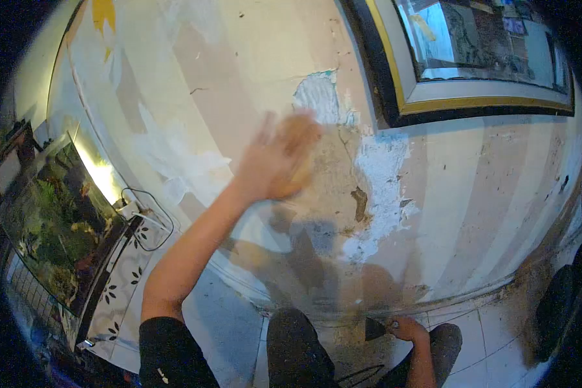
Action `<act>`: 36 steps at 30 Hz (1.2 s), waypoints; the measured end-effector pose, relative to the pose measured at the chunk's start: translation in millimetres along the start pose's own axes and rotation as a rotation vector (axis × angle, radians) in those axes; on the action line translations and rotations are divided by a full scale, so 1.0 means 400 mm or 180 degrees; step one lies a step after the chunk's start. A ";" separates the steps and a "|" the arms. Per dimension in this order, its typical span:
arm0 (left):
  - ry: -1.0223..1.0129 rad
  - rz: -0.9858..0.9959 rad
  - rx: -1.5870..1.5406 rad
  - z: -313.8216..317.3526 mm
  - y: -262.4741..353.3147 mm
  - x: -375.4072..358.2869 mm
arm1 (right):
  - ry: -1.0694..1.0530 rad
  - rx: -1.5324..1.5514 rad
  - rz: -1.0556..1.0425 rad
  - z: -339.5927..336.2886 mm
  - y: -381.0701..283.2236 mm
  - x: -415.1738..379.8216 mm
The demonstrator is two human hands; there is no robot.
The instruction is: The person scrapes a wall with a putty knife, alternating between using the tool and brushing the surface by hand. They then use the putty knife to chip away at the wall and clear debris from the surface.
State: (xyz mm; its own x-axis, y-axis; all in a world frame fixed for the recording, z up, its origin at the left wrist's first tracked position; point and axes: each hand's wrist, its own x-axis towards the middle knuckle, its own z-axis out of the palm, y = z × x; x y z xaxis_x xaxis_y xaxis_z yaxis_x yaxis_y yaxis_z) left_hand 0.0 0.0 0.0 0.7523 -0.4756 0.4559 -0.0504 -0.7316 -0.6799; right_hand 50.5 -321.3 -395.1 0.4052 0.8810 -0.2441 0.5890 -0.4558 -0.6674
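Note:
My left hand [275,158] is up against the striped wall [213,84], over a patch of bare, brownish plaster [333,174]. Motion smears its fingers. A tan-yellow area shows along the palm side, but I cannot make out whether it is something held. Low down by my right knee, my right hand [407,328] is closed round the handle of a putty knife [374,329], its dark, flared blade pointing left. White, flaking patches [381,174] and a dark hole [359,202] mark the wall to the right of my left hand.
A framed picture [485,107] hangs at the upper right. On the left, a lit aquarium [58,220] stands on a patterned ledge [126,284], with a cable [165,210] beside it. Tiled floor [478,330] meets the wall's base. A dark object [556,310] stands at the right edge.

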 end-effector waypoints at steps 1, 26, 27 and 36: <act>-0.0320 0.0447 -0.0289 0.005 0.025 0.007 | 0.0075 0.0217 0.0028 0.009 0.001 -0.006; 0.0293 0.0866 -0.1917 0.099 0.344 -0.078 | 0.0242 0.0188 0.0204 -0.005 0.024 -0.019; 0.0520 0.0592 -0.1510 0.063 0.290 -0.048 | 0.0229 -0.0061 0.0241 0.014 0.049 -0.001; 0.1202 0.0385 -0.1632 0.035 0.230 0.132 | 0.0630 -0.0289 -0.0075 0.190 0.284 0.149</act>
State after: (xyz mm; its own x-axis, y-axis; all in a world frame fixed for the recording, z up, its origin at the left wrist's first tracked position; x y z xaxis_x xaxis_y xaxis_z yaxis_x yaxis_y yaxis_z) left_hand 44.2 -85.6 -46.8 0.4436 -0.6401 0.6274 -0.4979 -0.7580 -0.4213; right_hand 88.5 -311.1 -538.8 0.5147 0.8536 -0.0804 0.6568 -0.4528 -0.6031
